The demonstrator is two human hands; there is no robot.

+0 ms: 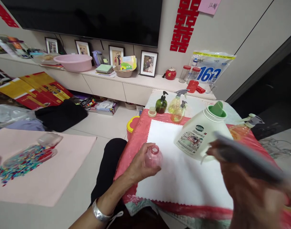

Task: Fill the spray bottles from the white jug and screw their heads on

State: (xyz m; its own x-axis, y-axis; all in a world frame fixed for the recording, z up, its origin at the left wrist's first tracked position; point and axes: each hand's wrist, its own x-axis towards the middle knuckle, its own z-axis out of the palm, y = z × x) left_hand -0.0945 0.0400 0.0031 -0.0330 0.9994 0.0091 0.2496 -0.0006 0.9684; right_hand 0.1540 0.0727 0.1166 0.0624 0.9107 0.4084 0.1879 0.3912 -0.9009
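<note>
Your left hand (138, 167) wraps its fingers (147, 173) round the small pink bottle (153, 156), bracing it upright with its open neck up on the white cloth (183, 178). The white jug (200, 135) leans just right of those fingers. Your right hand (252, 194) is blurred, so its grip cannot be told.

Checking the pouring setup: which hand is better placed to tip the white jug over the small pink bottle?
Right, probably. The right hand grips the tilted white jug, though blurred; the left hand is wrapped around the pink bottle, standing open-necked on the white cloth.
</note>
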